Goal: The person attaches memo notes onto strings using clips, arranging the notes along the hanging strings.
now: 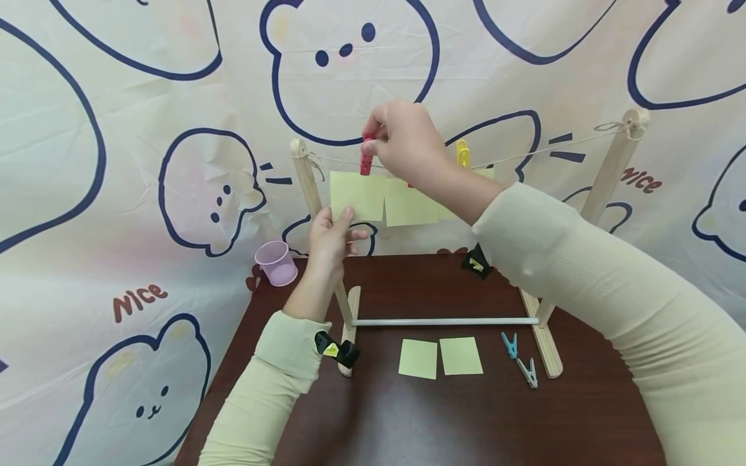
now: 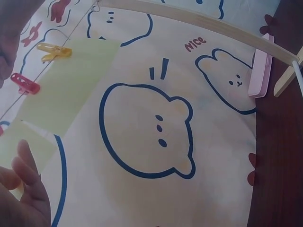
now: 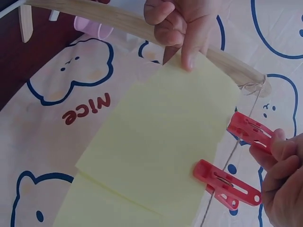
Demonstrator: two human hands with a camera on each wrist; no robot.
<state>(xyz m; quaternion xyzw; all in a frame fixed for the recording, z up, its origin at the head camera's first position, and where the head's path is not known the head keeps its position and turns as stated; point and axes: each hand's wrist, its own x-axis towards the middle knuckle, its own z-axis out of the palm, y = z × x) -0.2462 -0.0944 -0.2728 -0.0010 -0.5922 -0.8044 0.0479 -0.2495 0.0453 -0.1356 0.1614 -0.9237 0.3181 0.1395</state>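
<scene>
Up at the string, my right hand point(image 1: 408, 139) pinches a red clothespin point(image 1: 366, 155) between thumb and fingers. Its tip meets the top edge of a yellow paper note point(image 1: 355, 194); whether it grips the paper I cannot tell. Lower on that note, my left hand point(image 1: 331, 238) holds the bottom left corner, thumb in front. A second red clothespin point(image 3: 226, 182) sits on the string beside it, clipping the neighbouring note point(image 1: 410, 204). Further right hangs a yellow clothespin point(image 1: 463, 154). My right forearm partly hides the notes there in the head view.
The string runs between two wooden posts, left point(image 1: 305, 178) and right point(image 1: 609, 171), joined low by a white rod point(image 1: 445, 321). Two yellow notes point(image 1: 418, 359) lie on the dark table point(image 1: 466, 427), with blue point(image 1: 509, 345) and grey point(image 1: 529, 373) clothespins. A purple cup point(image 1: 277, 264) stands back left.
</scene>
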